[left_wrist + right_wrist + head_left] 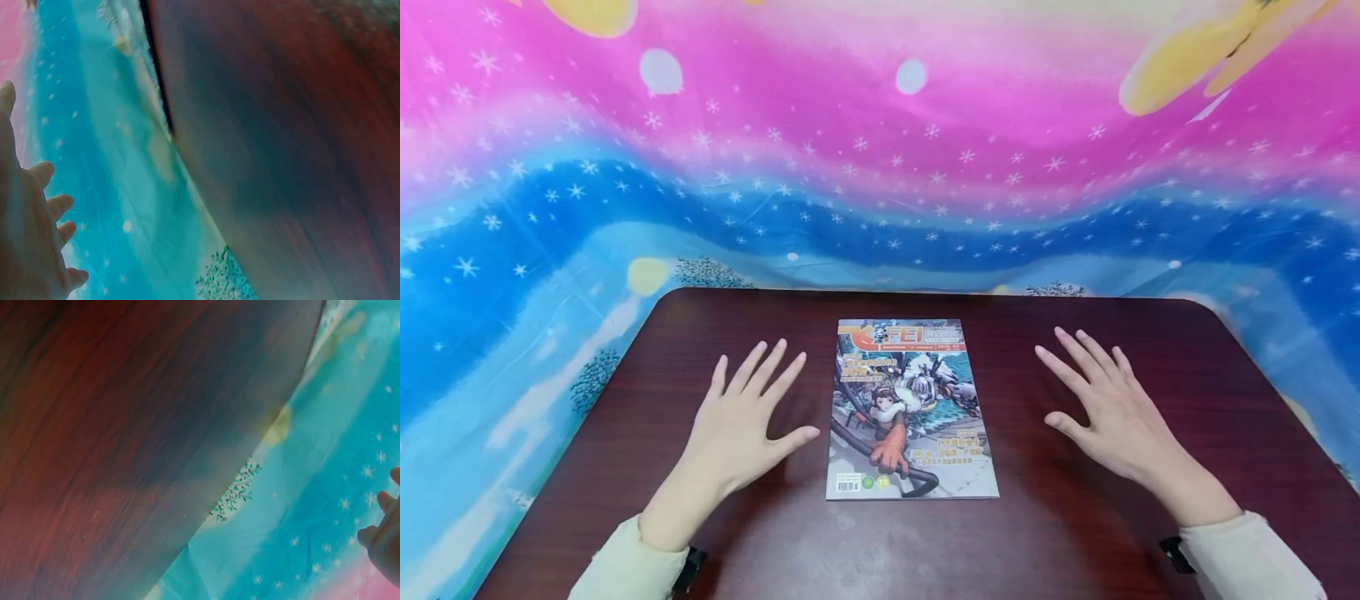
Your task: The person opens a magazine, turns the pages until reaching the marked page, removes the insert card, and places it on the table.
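A magazine (913, 408) with an illustrated cover lies face up on the dark wooden table, its orange title at the far end. To its left, my left hand (737, 429) is held over the table with fingers spread and the thumb pointing toward the magazine. On the other side my right hand (1112, 417) has its fingers spread too, a little farther from the magazine. Neither hand holds anything. In the left wrist view the left hand (28, 212) shows at the left edge; the right hand (384, 534) is partly cut off in the right wrist view.
The dark reddish-brown table (895, 550) has rounded far corners. A pink and blue cloth (880, 183) printed with snowflakes hangs behind it and around its sides. Each wrist wears a dark strap below a pale sleeve (1247, 554).
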`<move>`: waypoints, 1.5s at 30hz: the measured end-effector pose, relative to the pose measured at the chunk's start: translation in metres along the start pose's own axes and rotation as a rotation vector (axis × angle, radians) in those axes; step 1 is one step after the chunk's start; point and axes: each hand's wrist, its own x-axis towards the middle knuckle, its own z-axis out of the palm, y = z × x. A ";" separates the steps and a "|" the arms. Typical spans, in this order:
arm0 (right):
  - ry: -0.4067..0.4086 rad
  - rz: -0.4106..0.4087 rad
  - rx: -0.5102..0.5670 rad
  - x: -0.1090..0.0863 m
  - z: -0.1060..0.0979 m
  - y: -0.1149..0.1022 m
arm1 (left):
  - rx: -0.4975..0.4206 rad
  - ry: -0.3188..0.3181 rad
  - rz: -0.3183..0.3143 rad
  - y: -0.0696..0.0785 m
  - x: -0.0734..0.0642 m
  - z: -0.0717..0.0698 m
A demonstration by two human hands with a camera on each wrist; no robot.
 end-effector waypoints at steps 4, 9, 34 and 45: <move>-0.022 -0.045 0.012 0.001 0.004 -0.003 | -0.003 -0.046 0.050 0.005 0.002 0.005; -0.064 -0.081 0.023 0.002 0.008 -0.007 | 0.002 -0.040 0.142 0.012 0.005 0.013; -0.232 -0.257 0.154 0.010 0.023 -0.027 | -0.192 -0.455 0.328 0.036 0.006 0.029; -0.316 -0.279 0.228 0.013 0.036 -0.040 | -0.256 -0.464 0.357 0.041 0.008 0.033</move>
